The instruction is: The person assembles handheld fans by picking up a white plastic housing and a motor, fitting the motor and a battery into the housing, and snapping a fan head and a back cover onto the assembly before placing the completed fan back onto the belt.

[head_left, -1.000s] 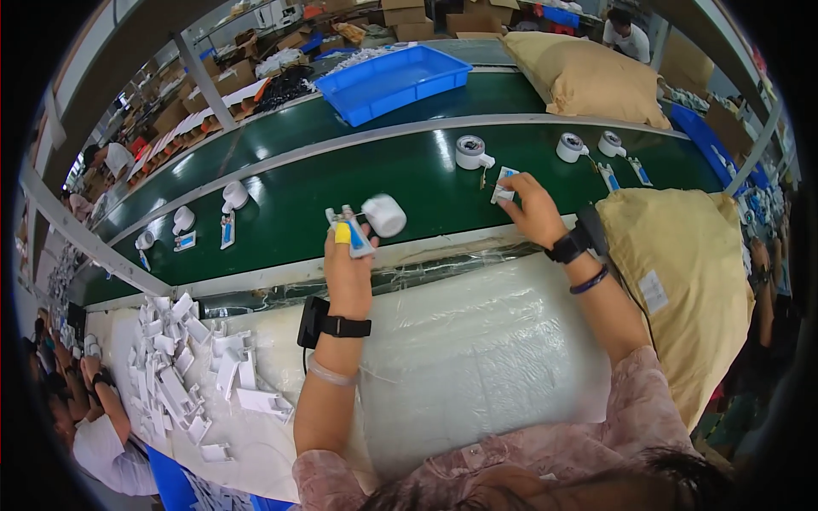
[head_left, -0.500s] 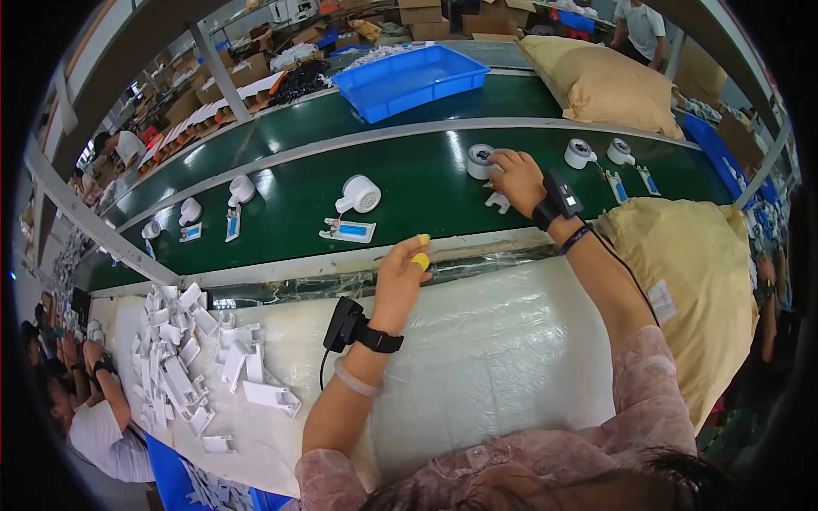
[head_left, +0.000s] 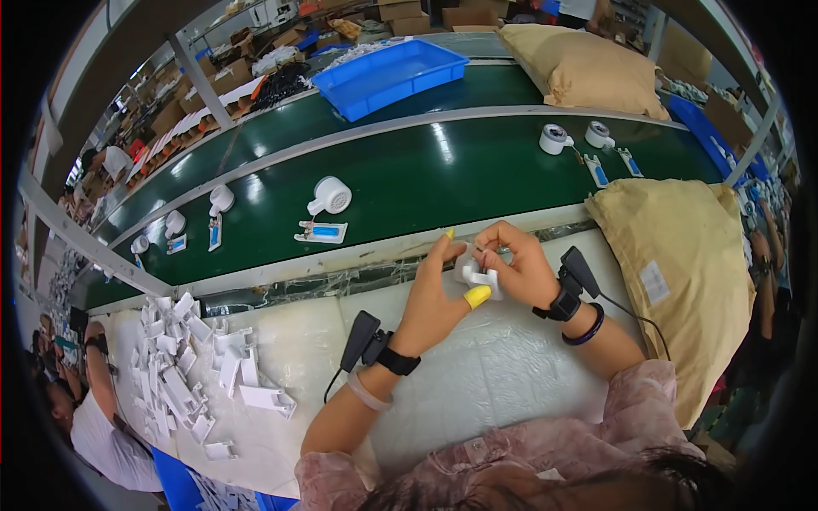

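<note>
My two hands meet above the near edge of the belt, around a white plastic part that they partly cover. My right hand is closed on it, thumb and bent fingers pinched together at its upper side. My left hand, with yellow covers on the thumb and a fingertip, holds it from the left, thumb at its lower edge and fingers behind. On the belt ahead lies a round white housing with a short handle, beside a white tray-like piece with a blue cylinder.
White plastic pieces lie heaped on the covered table at left. More housings lie along the green belt. A blue tray stands behind it. A yellow sack is at right; a co-worker sits far left.
My right hand has come back from the belt toward me, and the housing and white piece there are gone from their spot. Both hands are now together on a white part. The view has shifted slightly.
</note>
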`<state>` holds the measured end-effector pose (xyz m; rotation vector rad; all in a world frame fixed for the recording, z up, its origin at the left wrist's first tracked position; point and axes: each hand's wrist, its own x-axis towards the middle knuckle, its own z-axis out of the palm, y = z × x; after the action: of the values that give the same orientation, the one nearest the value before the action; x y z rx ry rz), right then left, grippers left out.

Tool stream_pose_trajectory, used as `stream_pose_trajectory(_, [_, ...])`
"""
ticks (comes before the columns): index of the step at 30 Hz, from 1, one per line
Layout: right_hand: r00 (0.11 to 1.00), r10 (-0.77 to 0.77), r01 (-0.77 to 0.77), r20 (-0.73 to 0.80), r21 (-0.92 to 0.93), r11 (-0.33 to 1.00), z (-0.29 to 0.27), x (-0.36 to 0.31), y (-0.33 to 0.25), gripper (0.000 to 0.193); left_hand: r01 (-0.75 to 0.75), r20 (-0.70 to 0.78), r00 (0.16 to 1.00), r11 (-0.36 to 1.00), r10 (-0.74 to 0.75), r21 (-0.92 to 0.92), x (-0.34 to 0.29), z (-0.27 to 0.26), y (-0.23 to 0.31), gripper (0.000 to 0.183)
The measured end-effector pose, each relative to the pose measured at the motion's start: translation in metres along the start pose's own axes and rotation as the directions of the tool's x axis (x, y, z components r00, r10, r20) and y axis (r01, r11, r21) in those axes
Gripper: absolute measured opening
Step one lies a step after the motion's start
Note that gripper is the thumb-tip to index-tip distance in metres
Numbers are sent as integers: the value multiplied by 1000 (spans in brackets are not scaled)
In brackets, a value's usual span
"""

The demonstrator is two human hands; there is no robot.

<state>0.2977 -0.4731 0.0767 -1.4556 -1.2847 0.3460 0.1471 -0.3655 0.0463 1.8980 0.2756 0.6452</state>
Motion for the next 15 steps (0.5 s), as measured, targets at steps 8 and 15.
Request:
stream_pose_trajectory(8, [990,-63,71,-127,55,996,1,-9,9,16,-152,-113,975,945,191,291,-13,28,12,81])
stream_pose_trajectory(15, [997,8,3,-82,125,992,3,-13,17,21,-16,-174,984,966,-30,-259,-3,5,9,70])
